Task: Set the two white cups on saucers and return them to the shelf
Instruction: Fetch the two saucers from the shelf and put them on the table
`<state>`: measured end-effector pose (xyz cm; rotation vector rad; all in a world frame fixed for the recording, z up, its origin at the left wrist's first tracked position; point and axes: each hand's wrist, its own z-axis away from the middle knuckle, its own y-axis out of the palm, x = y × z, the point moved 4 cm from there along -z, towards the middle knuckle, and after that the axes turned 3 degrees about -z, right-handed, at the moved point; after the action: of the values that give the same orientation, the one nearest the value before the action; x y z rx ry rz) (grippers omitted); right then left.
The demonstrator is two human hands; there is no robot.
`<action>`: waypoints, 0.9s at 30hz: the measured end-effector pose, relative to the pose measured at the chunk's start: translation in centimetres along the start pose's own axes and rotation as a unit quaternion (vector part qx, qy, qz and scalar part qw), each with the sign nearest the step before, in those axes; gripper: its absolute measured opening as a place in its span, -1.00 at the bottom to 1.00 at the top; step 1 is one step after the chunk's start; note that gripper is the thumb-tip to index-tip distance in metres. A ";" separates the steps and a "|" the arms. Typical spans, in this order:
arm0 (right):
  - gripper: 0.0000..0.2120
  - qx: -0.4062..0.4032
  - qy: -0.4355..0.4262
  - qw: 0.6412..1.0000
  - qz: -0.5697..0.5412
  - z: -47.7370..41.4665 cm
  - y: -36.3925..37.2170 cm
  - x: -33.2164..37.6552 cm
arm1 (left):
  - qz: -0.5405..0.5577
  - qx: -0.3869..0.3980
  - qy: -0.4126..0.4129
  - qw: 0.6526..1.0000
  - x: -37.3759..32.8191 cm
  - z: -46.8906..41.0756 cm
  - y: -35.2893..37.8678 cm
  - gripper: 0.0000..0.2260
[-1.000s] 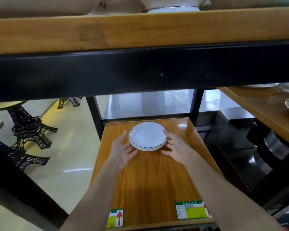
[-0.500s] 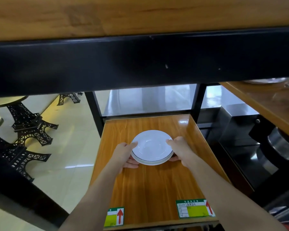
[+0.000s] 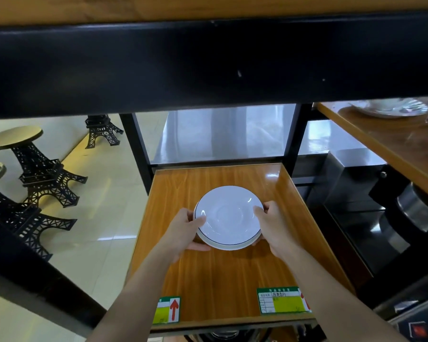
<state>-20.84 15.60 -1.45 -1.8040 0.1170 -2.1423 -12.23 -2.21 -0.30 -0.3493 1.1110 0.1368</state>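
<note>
Judging by what lies here, the task is at an early stage. Both hands grip a small stack of white saucers point(image 3: 229, 217) by its edges: the left hand point(image 3: 184, 229) has its thumb over the near-left rim and fingers underneath, and the right hand point(image 3: 272, 224) is curled around the right rim. The stack looks to be two saucers, since a second dark-lined rim shows just below the top one (it could be more, the side is too thin to count). Whether it is lifted clear of the wooden shelf point(image 3: 223, 275) or only tipped up off it I cannot tell; the fingers under it suggest it is at least partly raised.

No white cup is in view on this shelf, so neither cup sits on a saucer yet, and nothing has been returned as a set. What is left is nearly all of it: separating the saucers, putting a cup on each, and placing both pairs back.

As for what holds what, the top saucer is empty, its shallow well bare. The shelf carries only the saucer stack and two green and yellow labels point(image 3: 283, 301) along its front edge.
</note>
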 end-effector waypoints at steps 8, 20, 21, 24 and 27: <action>-0.91 -0.020 -0.072 0.996 -0.052 2.4 -1.2 0.8 | 0.089 -0.018 0.047 0.995 0.5 2.9 1.2 -0.78; -0.87 -0.110 -0.057 0.987 -0.098 13.9 -4.9 -1.3 | 0.115 0.045 0.093 0.988 2.5 10.4 3.2 -0.93; -0.88 -0.130 -0.050 0.985 -0.104 15.4 -5.4 -1.9 | 0.105 0.057 0.093 0.988 2.6 11.2 3.6 -0.93; -0.96 -0.172 -0.038 0.977 -0.124 19.6 -7.1 -3.8 | 0.072 0.102 0.108 0.986 2.9 13.9 5.1 -0.92; -0.93 -0.247 -0.039 0.956 -0.156 23.9 -10.2 -5.7 | 0.022 0.170 0.134 0.976 2.5 17.1 8.0 -0.92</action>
<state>1.07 30.55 0.61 -2.3161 0.4070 -2.4070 1.21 10.99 2.58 -0.0359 1.3846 -0.0660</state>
